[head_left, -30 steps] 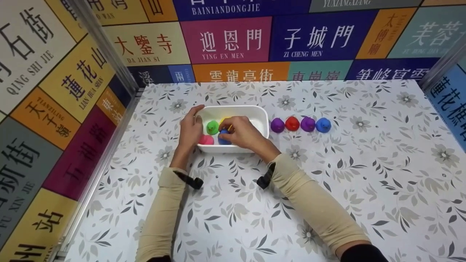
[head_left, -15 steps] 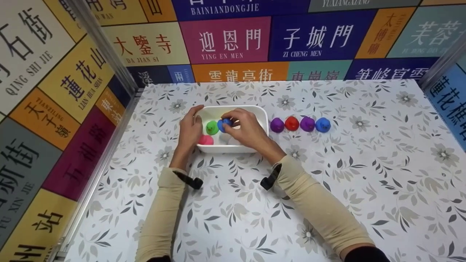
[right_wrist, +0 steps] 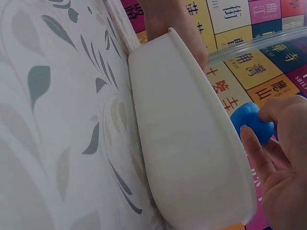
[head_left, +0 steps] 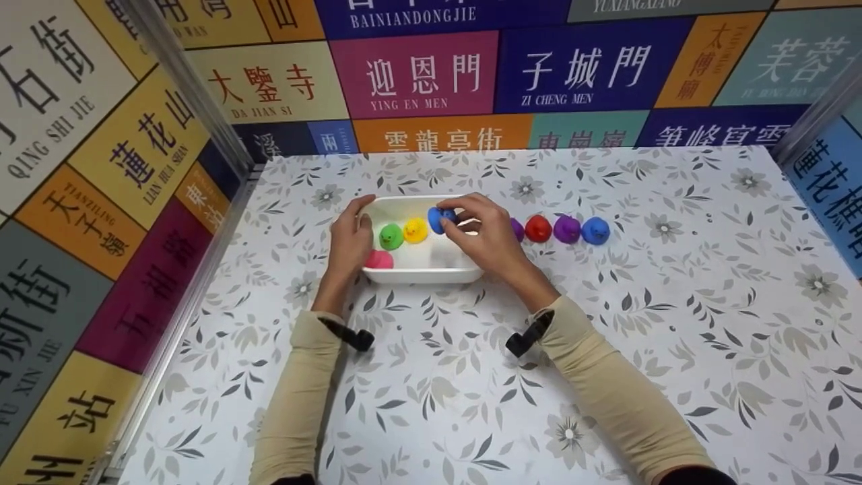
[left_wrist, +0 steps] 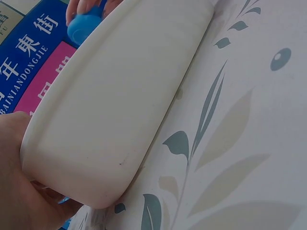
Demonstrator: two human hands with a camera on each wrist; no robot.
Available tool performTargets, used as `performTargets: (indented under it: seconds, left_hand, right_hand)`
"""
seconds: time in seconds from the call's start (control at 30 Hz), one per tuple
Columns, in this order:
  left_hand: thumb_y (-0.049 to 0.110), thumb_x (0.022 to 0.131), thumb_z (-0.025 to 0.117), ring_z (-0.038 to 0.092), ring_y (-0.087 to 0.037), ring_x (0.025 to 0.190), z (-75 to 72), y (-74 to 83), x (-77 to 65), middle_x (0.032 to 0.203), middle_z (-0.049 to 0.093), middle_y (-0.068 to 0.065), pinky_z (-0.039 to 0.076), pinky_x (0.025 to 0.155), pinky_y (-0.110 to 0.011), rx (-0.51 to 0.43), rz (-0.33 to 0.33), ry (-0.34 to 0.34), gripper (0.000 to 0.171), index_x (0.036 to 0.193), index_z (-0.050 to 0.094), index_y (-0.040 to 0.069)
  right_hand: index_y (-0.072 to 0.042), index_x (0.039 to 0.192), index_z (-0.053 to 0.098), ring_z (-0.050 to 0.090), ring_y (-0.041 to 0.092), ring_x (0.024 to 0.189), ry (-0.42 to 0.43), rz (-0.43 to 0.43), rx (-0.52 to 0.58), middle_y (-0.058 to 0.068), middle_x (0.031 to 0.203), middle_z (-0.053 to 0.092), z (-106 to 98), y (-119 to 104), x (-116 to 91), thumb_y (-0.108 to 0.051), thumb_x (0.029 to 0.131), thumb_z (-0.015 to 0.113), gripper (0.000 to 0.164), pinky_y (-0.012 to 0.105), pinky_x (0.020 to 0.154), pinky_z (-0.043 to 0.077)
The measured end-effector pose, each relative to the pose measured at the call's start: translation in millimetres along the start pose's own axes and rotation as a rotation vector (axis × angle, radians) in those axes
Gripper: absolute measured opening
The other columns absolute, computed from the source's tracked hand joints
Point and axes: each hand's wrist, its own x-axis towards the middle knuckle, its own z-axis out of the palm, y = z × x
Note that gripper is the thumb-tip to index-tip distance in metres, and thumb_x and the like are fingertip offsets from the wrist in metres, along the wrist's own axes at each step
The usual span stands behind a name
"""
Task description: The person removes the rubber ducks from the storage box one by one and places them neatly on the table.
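My right hand (head_left: 490, 234) pinches a blue toy duck (head_left: 438, 220) between thumb and fingers, above the right half of a white plastic tub (head_left: 424, 276). In the right wrist view the blue duck (right_wrist: 248, 120) shows just past the tub's rim. My left hand (head_left: 349, 244) grips the left end of the tub, seen close in the left wrist view (left_wrist: 21, 177). Inside the tub sit a green duck (head_left: 390, 236), a yellow duck (head_left: 415, 230) and a pink toy (head_left: 380, 259), partly hidden by the near wall and left hand.
Right of the tub stands a row of toy ducks: a purple one (head_left: 517, 230) partly behind my right hand, a red one (head_left: 538, 229), another purple one (head_left: 567, 229) and a blue one (head_left: 596, 231). A flower-patterned cloth (head_left: 431, 377) covers the table. Printed panels (head_left: 414, 74) border it.
My right hand has lifted the blue duck from the tub's floor and carried it to the right, uncovering the yellow duck. My left hand keeps its grip on the tub.
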Motion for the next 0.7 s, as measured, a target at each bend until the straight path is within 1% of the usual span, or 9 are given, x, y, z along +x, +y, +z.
performTargets:
  seconds: [0.2, 0.4, 0.57, 0.7]
  left_hand:
    - [0.012, 0.113, 0.042, 0.048, -0.021, 0.154, 1.0, -0.2, -0.1, 0.163, 0.056, -0.004, 0.031, 0.134, -0.043, -0.005, -0.023, -0.009, 0.046, 0.156, 0.057, 0.019]
    - [0.012, 0.113, 0.042, 0.048, -0.020, 0.154, 0.0, -0.8, -1.6, 0.162, 0.058, -0.004, 0.031, 0.134, -0.042, -0.004, 0.007, -0.010, 0.045, 0.154, 0.059, 0.017]
    - [0.012, 0.112, 0.042, 0.048, -0.020, 0.154, -0.5, -1.0, -1.0, 0.161, 0.058, -0.004, 0.030, 0.134, -0.042, -0.004, 0.008, -0.004, 0.045, 0.154, 0.059, 0.016]
    - [0.012, 0.113, 0.042, 0.048, -0.020, 0.154, -0.4, -1.1, -0.3, 0.162, 0.057, -0.004, 0.031, 0.134, -0.042, -0.004, -0.003, -0.006, 0.045, 0.155, 0.059, 0.018]
  right_hand:
    - [-0.016, 0.124, 0.080, 0.076, 0.020, 0.103, 0.015, 0.017, 0.018, 0.006, 0.121, 0.073, -12, 6, -7, -0.024, 0.102, 0.078, 0.024, 0.028, 0.091, 0.065]
    - [-0.016, 0.118, 0.083, 0.075, 0.018, 0.103, 0.037, -0.015, 0.034, 0.005, 0.115, 0.074, -20, 10, -13, -0.023, 0.103, 0.076, 0.018, 0.028, 0.090, 0.065]
    - [-0.016, 0.115, 0.083, 0.072, 0.015, 0.103, 0.020, -0.032, 0.029, 0.003, 0.114, 0.074, -26, 11, -17, -0.024, 0.102, 0.078, 0.016, 0.027, 0.091, 0.064]
    - [-0.013, 0.114, 0.082, 0.070, 0.016, 0.102, 0.011, -0.032, 0.030, 0.005, 0.116, 0.074, -31, 12, -21, -0.021, 0.100, 0.080, 0.016, 0.024, 0.089, 0.063]
